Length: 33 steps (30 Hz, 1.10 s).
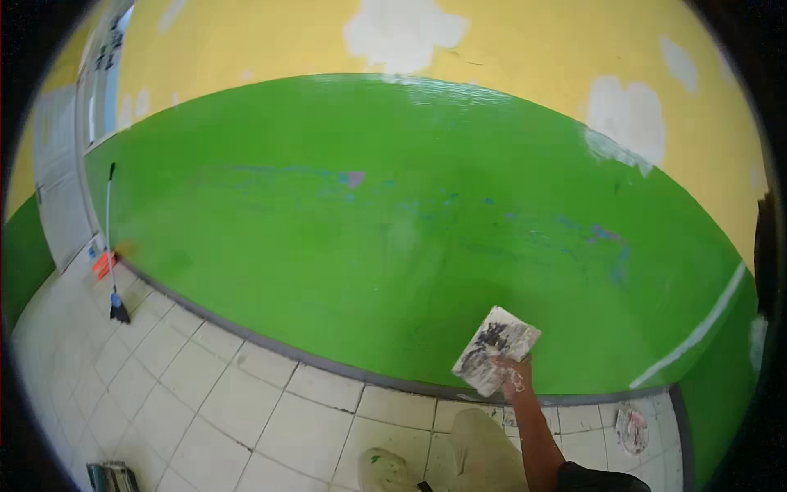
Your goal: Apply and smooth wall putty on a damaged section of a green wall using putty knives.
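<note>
My right hand (pixel 512 377) grips the edge of a flat rectangular board (pixel 494 348) smeared with white and dark stuff. White smears also mark the hand. The board is held low in front of the green part of the wall (pixel 328 246), near its foot; whether it touches the wall I cannot tell. Blue and pink marks run across the green paint. Pale filler patches (pixel 627 119) sit on the yellow upper wall and overlap the green edge in places. My left hand is out of view.
A broom (pixel 119 307) leans upright at the far left, beside an orange object (pixel 104 264) and a white door (pixel 61 193). On the tiled floor (pixel 213 418), a white-and-pink smeared item (pixel 631 430) lies near the right corner. A dark-striped object (pixel 111 477) sits at lower left.
</note>
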Available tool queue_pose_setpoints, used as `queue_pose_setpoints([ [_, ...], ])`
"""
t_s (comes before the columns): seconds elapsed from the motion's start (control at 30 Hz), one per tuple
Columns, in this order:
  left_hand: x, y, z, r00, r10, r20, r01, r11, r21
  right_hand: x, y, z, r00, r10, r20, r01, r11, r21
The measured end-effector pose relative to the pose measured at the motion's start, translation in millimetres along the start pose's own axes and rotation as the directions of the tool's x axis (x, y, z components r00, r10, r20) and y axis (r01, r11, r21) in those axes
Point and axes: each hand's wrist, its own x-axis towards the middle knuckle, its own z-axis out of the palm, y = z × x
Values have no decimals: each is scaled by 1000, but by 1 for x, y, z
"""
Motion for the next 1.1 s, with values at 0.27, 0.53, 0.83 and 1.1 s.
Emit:
queue_pose_setpoints([
  [0.27,113,-40,31,933,312,177,-296,949,-113,-27,-59,-28,884,-242,-400,114,941,-318],
  [0.53,107,4,93,56,973,-224,-929,133,345,-41,-76,-93,819,-294,-493,62,899,-433],
  [0.83,-337,312,76,38,957,288,-742,221,-634,-6,-187,-128,553,-826,113,307,76,-949],
  [1.1,-563,401,130,-335,926,176,-492,-12,-871,82,-214,-154,596,-603,530,359,-391,-848],
])
